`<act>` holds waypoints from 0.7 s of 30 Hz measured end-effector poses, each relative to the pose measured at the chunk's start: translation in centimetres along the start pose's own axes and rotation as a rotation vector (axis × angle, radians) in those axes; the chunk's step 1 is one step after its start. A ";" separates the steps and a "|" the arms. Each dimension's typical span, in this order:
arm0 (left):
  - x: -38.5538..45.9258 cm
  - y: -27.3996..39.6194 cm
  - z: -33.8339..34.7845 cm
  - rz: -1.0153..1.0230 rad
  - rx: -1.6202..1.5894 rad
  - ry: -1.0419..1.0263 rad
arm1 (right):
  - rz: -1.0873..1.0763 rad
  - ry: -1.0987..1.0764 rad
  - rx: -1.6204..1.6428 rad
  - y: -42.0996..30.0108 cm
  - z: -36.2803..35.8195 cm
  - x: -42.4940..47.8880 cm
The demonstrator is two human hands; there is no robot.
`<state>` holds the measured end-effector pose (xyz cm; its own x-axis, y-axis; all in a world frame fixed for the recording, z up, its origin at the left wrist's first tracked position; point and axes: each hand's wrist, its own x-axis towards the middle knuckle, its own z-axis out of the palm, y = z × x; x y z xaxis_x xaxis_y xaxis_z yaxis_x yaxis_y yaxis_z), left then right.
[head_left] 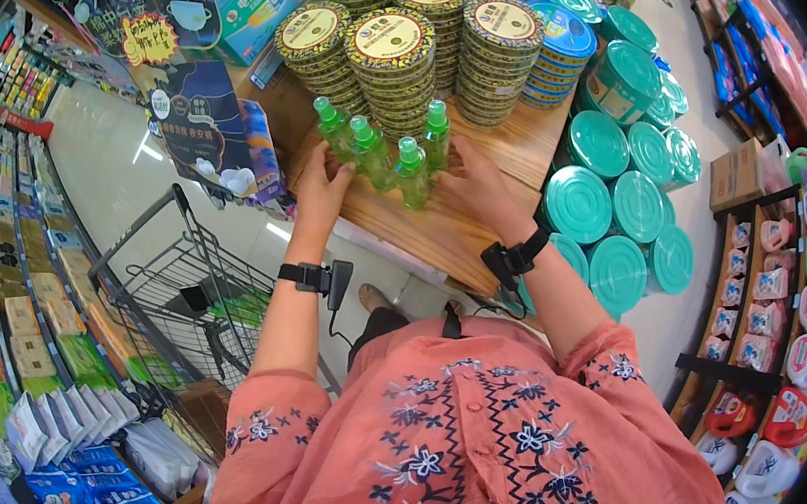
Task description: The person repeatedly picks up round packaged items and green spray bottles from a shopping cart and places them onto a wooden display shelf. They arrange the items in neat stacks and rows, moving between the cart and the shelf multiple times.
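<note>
Several small green spray bottles with clear caps stand upright in a group on a wooden display table [472,225]. My left hand [322,186] is at the group's left side, its fingers near the rear left bottle [336,133] and another green bottle [372,154]. At the right side, my right hand [474,183] has its fingers by the right bottle [437,134]; the front bottle [412,175] stands between the hands. Whether the fingertips touch or grip any bottle cannot be told. Behind the bottles rise stacks of round patterned tins [393,64].
Blue-lidded round tins [563,43] stand behind on the right. Teal-lidded tubs [577,204] are stacked beside the table. A cardboard sign [194,119] is at its left edge, above a wire shopping cart [190,301]. Stocked shelves [748,285] line both sides.
</note>
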<state>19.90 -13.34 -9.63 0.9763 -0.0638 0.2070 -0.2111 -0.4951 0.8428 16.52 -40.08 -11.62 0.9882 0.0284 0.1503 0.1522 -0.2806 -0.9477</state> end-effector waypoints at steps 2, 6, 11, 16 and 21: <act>0.5 0.9 -0.4 -0.030 0.036 -0.065 | -0.021 -0.005 0.003 -0.1 0.1 0.1; 1.2 0.7 -0.8 -0.027 -0.040 -0.118 | -0.055 -0.015 0.022 -0.3 0.5 0.5; 1.9 0.8 -0.7 0.008 0.000 -0.110 | -0.065 0.016 0.006 -0.6 0.6 0.4; 2.5 -1.4 -0.3 0.057 0.105 0.008 | -0.043 0.008 0.042 -0.8 0.6 0.5; 2.6 -0.9 -0.1 0.034 0.145 -0.025 | -0.039 0.024 -0.019 0.2 0.5 0.4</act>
<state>22.61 -12.99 -9.80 0.9700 -0.1028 0.2202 -0.2362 -0.6120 0.7548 16.98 -39.65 -11.84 0.9808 0.0166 0.1943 0.1903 -0.2981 -0.9354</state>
